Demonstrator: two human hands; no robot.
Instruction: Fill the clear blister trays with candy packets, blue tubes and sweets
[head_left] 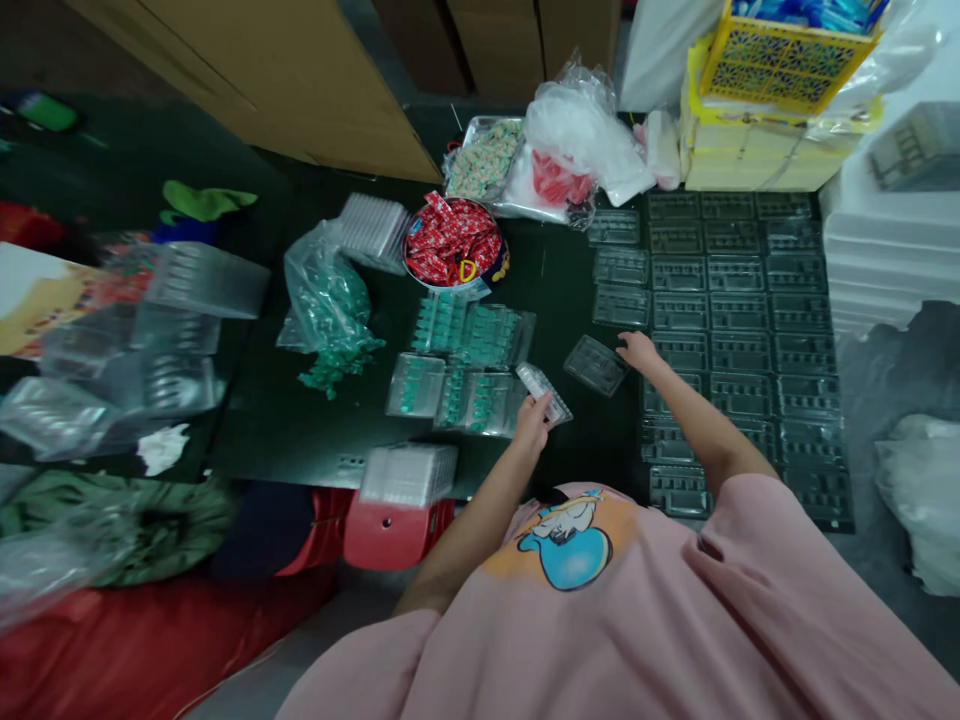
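My left hand [532,422] is closed around a small stack of clear plastic blister trays [545,392], tilted above the dark table. My right hand [639,353] reaches out with fingers apart, its fingertips by the upper right edge of a single clear tray [595,366] that sits askew on the tabletop. Whether they touch this tray is hard to tell. Left of my left hand are clear trays filled with small green pieces [480,335]. Rows of clear trays [712,310] cover the table's right side.
A round tin [499,262] holds red printed strips. Beside it are a bag of green pieces [330,300] and stacked trays [373,230]. Plastic bags [577,130] lie at the back. A yellow basket [787,65] stands back right; a red stool [386,535] bears more trays in front.
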